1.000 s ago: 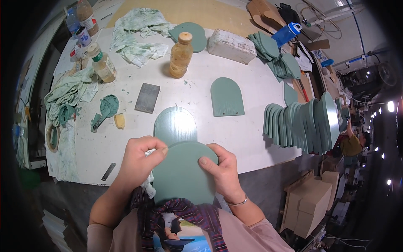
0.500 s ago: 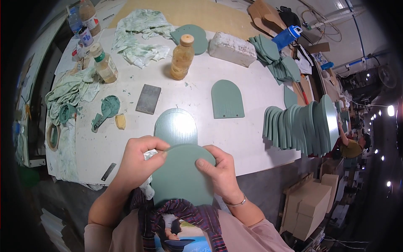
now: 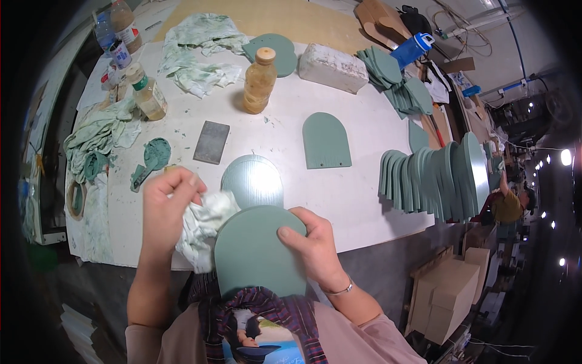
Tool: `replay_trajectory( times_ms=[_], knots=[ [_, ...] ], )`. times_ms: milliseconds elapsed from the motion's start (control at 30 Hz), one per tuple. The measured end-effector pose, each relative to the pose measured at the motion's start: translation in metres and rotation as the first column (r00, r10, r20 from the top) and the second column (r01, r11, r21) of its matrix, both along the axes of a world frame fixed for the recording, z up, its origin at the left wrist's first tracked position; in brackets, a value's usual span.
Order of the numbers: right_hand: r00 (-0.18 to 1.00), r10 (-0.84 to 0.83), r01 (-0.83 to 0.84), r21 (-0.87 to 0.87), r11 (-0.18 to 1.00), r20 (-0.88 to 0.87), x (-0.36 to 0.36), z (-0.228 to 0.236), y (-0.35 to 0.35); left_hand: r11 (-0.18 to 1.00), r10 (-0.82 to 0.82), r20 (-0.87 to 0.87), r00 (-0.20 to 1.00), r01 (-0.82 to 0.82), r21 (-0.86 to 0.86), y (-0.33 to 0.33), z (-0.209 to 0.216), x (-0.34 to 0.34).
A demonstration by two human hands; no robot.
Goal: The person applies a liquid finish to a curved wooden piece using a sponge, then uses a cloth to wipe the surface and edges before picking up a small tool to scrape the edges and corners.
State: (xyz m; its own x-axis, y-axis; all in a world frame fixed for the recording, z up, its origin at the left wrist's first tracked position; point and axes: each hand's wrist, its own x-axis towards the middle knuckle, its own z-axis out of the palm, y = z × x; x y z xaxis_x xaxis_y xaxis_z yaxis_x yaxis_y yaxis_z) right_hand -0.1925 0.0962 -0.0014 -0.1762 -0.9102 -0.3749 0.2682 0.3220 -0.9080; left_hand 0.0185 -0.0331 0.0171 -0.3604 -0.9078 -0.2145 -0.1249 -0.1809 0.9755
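Note:
My right hand (image 3: 315, 246) grips the right edge of a green round-topped panel (image 3: 260, 255), thumb on its face, close to my body. Bunched in the closed fingers of my left hand (image 3: 165, 209) is a white cloth (image 3: 206, 221) with green stains, hanging down beside the panel's left edge. Just beyond the held panel, a shiny arched panel (image 3: 251, 181) lies on the table (image 3: 303, 194), its near end covered. Farther right lies another arched green panel (image 3: 327, 141) with two small holes along its straight edge.
A row of green panels (image 3: 424, 179) stands at the right edge; more panels (image 3: 412, 97) lie behind. A grey block (image 3: 211, 142), a cup of green paste (image 3: 157, 153), a bottle (image 3: 260, 82), stained rags (image 3: 203, 36) and a white-wrapped brick (image 3: 333, 68) occupy the table. Cardboard boxes (image 3: 445, 297) stand lower right.
My left hand has moved left and away from the panel's upper edge, drawing the cloth out into view. My right hand still holds the panel in nearly the same place.

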Motion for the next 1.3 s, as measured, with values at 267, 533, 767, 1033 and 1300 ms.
replay_trajectory(
  times_ms=[267,533,767,1033,1300],
  knots=[
    [0.996,-0.058,0.052,-0.078,0.996,-0.073,0.002,0.003,0.0,0.84,-0.18,0.192,0.965,0.253,-0.48,0.027,0.011,-0.044],
    [0.98,-0.127,0.122,0.039,0.992,0.15,-0.001,-0.003,0.006,0.985,-0.15,0.226,0.962,0.165,-0.047,0.026,-0.025,0.017],
    [0.984,-0.108,0.105,0.033,0.994,0.14,0.0,-0.004,0.004,0.942,-0.321,0.071,0.945,0.326,-0.078,0.025,-0.011,0.017],
    [0.99,-0.087,0.084,0.031,0.996,0.109,0.0,-0.006,0.004,0.945,-0.318,0.044,0.947,0.32,-0.063,0.029,-0.014,0.01],
    [0.99,-0.063,0.058,0.042,0.997,0.126,0.0,-0.005,0.0,0.99,-0.14,0.114,0.983,0.141,0.004,0.022,-0.035,0.019]
  ],
)
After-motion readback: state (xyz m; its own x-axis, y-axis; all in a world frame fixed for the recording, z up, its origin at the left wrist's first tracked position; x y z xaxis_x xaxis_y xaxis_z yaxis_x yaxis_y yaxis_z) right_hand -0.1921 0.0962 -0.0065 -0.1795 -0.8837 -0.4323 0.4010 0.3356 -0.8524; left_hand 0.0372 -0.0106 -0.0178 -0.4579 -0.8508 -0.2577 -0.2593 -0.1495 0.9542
